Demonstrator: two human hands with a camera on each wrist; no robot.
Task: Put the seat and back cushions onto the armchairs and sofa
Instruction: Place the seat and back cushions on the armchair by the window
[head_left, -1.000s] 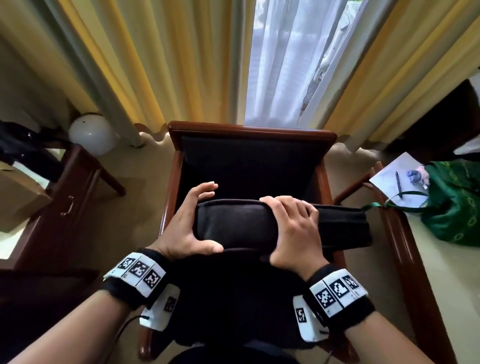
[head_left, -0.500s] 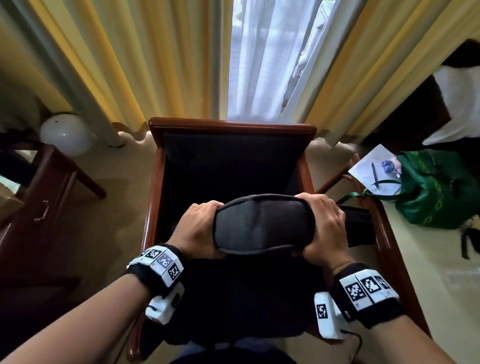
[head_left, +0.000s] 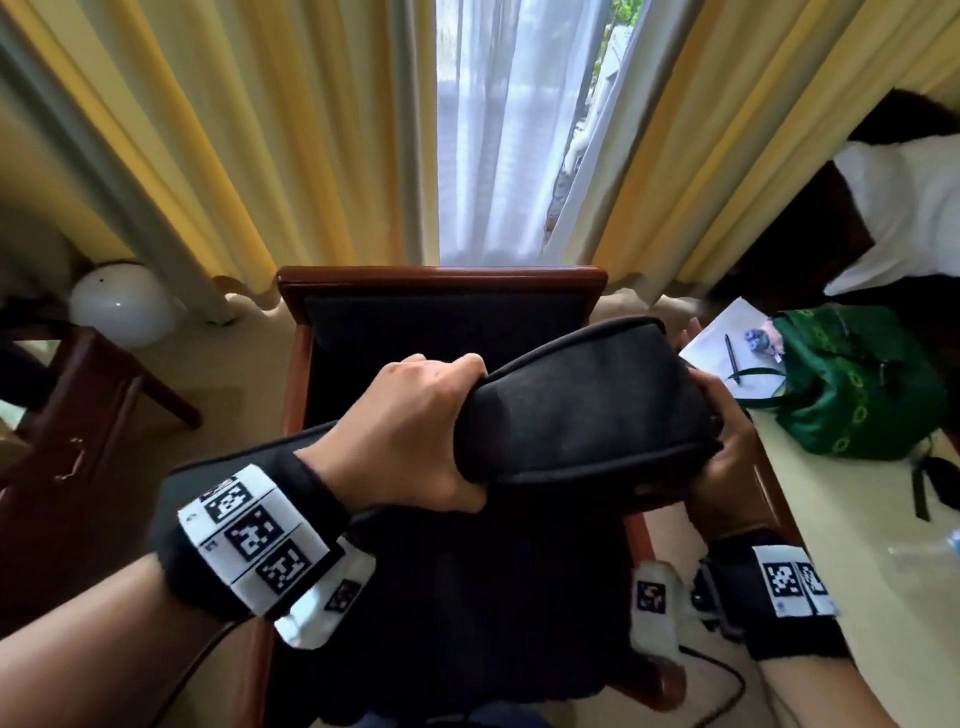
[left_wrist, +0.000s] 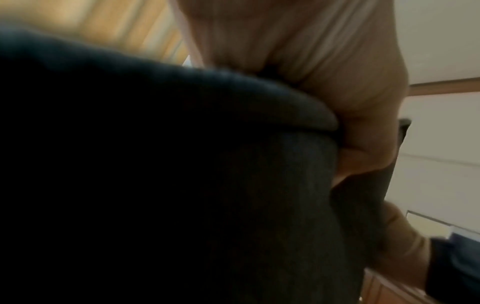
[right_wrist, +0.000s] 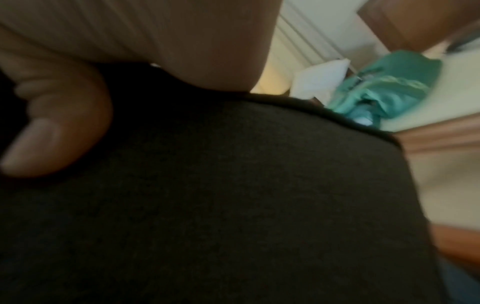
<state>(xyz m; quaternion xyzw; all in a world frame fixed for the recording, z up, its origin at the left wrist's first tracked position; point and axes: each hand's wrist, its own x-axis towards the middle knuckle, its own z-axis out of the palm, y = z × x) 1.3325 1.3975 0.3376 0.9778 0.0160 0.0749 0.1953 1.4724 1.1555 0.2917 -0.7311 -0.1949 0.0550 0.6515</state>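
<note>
A wooden armchair (head_left: 441, 275) with dark upholstery stands in front of me, before the curtains. I hold a dark grey cushion (head_left: 587, 410) up over its seat, tilted with the right end farther away. My left hand (head_left: 415, 436) grips the cushion's near left end, fingers curled over the top. My right hand (head_left: 722, 447) grips its right end from the side and beneath. Another dark cushion (head_left: 467, 597) lies on the seat under my wrists. Both wrist views are filled by the dark cushion (left_wrist: 182, 185) (right_wrist: 233, 205), blurred, with a thumb (right_wrist: 57, 131) pressed on it.
A table (head_left: 857, 519) at the right carries a green bag (head_left: 857, 384), paper and a pen (head_left: 732, 358). A wooden side table (head_left: 78, 415) and a white globe lamp (head_left: 122, 301) stand at the left. Yellow curtains (head_left: 260, 130) hang behind the chair.
The cushion has been lifted off the seat and turned, its right end swinging up and away. Both hands moved from pressing on top to gripping its two ends.
</note>
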